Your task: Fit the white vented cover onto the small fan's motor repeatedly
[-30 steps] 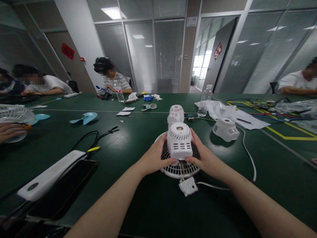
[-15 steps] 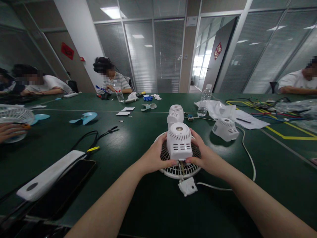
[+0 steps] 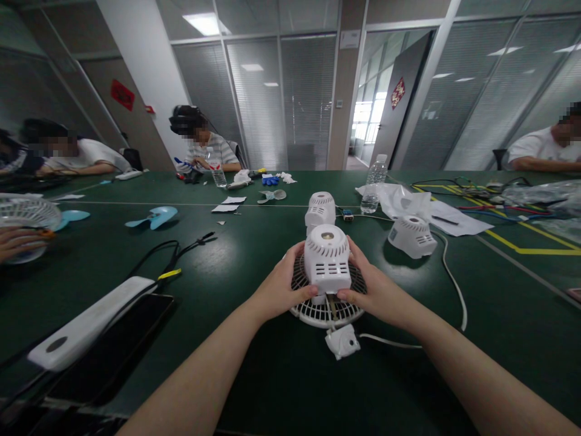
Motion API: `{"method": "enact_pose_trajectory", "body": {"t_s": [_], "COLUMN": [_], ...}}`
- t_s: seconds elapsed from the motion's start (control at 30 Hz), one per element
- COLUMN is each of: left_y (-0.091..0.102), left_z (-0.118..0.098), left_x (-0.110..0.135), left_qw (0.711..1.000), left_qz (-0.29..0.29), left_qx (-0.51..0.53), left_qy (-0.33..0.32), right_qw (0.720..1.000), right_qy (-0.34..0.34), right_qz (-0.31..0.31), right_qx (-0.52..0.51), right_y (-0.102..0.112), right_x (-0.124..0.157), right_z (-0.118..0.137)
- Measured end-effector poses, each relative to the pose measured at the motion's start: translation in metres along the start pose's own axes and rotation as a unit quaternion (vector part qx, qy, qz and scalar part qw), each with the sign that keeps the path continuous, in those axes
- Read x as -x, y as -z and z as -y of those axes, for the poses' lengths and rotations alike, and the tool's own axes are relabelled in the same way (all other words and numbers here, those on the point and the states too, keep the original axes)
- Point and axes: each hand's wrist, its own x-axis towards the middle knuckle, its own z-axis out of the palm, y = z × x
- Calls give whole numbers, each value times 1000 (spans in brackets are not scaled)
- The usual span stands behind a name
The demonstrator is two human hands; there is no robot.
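White housing [image 3: 327,263] in both hands [image 3: 282,287] [image 3: 380,292], grille [image 3: 348,312] beneath partly hidden.

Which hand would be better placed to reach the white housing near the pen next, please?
Probably the right hand: it's nearer that pen-side housing, though it and the left hand both hold the central housing.

An office room: glass walls [image 3: 313,18] with blinds [image 3: 253,127], an open door [image 3: 412,72], people [image 3: 213,148] seated around a table [image 3: 254,257].

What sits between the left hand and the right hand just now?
A white casing, above the round grille, lies between the left hand and right hand; the head view shows this.
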Motion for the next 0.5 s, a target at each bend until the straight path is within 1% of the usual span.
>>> {"method": "enact_pose_trajectory", "body": {"t_s": [0.13, 0.2, 0.27, 0.37, 0.5], "left_y": [0, 1, 3, 3, 3], "left_z": [1, 0, -1, -1, 0], "left_x": [0, 1, 1, 0, -1], "left_qw": [998, 996, 994, 991, 991], "left_qz": [-59, -74, -74, -63, -63], "left_qx": [0, -14, -39, -66, -59], "left_qy": [-35, -54, -77, -102, -101], "right_qw": [999, 997, 995, 994, 994], "right_qy": [34, 57, 76, 86, 86], "right_qz": [-34, -55, -65, -55, -46], "right_qx": [16, 17, 28, 49, 44], "right_y": [-3, -3, -3, -2, -2], "right_x": [1, 2, 2, 2, 2], "right_z": [-6, -6, -5, -1, 2]}}
